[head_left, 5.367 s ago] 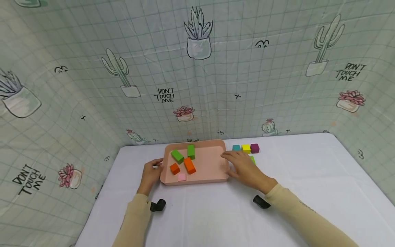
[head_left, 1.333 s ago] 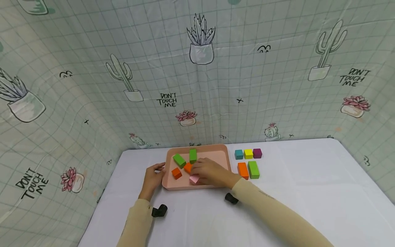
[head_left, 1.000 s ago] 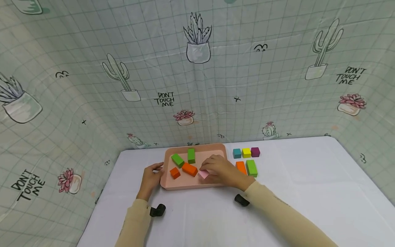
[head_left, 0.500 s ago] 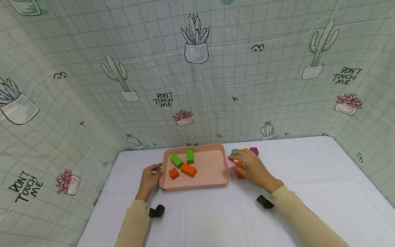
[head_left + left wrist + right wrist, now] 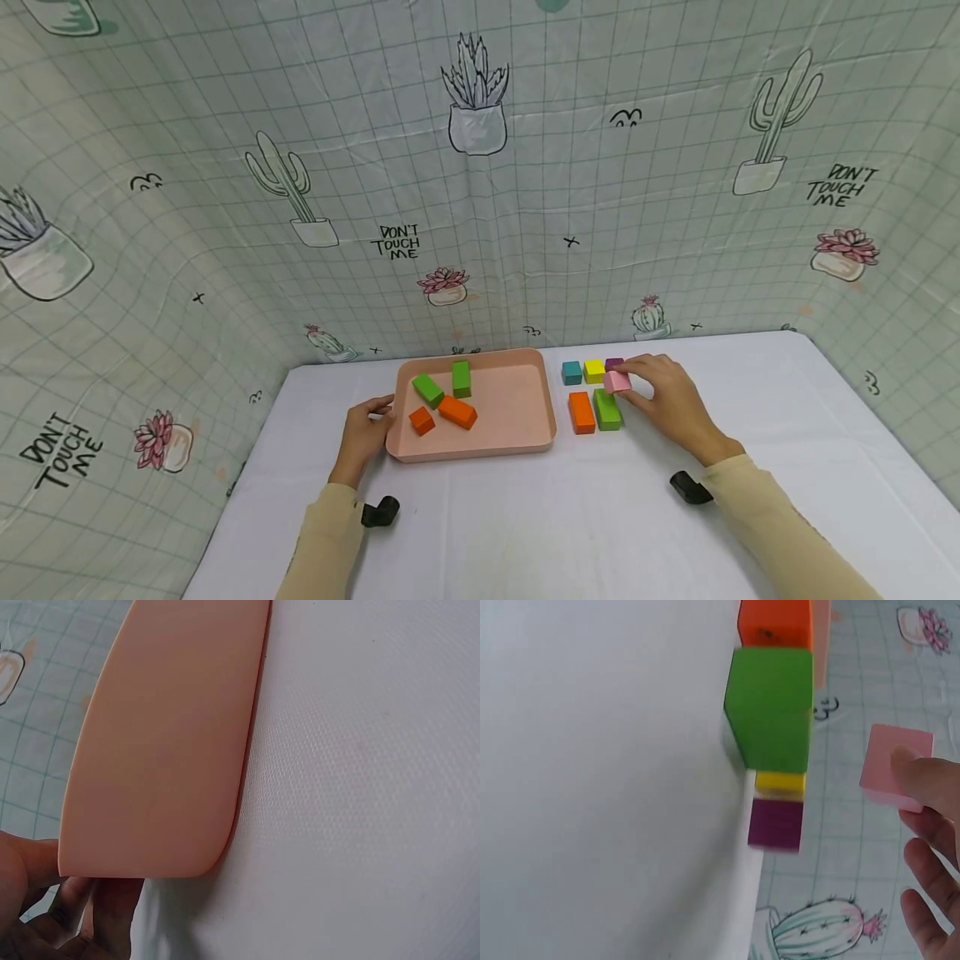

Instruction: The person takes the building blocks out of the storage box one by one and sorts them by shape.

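Observation:
In the head view my right hand (image 5: 671,408) pinches a pink cube (image 5: 617,382) between thumb and fingers. It is above the table, between a green block (image 5: 607,410) and a purple cube (image 5: 614,364), which it partly covers. The right wrist view shows the thumb on one face of the pink cube (image 5: 889,761), raised apart from the other blocks. My left hand (image 5: 365,433) holds the left end of a shallow peach tray (image 5: 517,452), fingers bent against its outer wall. In the left wrist view the fingertips are at the tray's end wall (image 5: 157,787).
Inside the tray lie two green blocks (image 5: 428,391), an orange block (image 5: 457,412) and an orange cube (image 5: 422,421). Right of the tray stand a teal cube (image 5: 572,373), a yellow cube (image 5: 594,372) and another orange block (image 5: 581,413). A patterned cloth (image 5: 570,167) hangs behind the table.
My right hand took the pink cube from the tray and carried it right, over the rim, to above the blocks there. The orange block in the tray was turned. My left hand stayed put.

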Tool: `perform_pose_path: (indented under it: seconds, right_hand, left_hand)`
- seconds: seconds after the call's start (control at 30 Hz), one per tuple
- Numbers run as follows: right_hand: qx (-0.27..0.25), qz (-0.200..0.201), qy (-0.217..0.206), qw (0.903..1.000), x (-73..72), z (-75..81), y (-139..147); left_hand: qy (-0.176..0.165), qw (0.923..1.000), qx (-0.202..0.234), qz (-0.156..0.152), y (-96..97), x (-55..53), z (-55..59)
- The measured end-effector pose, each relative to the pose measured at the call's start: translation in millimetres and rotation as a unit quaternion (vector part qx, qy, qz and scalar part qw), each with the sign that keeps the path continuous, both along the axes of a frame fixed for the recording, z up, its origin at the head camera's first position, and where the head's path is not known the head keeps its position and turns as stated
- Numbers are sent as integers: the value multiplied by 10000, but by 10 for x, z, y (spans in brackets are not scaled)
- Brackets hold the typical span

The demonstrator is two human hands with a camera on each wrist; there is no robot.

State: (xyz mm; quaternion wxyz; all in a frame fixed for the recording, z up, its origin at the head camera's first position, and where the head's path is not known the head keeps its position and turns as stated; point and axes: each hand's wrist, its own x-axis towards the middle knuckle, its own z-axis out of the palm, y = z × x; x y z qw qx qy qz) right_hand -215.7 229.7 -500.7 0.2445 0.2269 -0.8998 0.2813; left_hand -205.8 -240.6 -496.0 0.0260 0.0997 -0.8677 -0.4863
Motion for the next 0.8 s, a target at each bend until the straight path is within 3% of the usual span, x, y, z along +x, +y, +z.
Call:
perform_pose_path:
  seconds: [0.33,0.8]
  right_hand:
    - [180,-410,-157,9989,-76,-3,255]
    - [737,-549,-1098,9897,-250,-6,439]
  left_hand:
    - [-47,10000,-14,29,4,3,14]
    - [25,10000,-62,49,13,4,16]
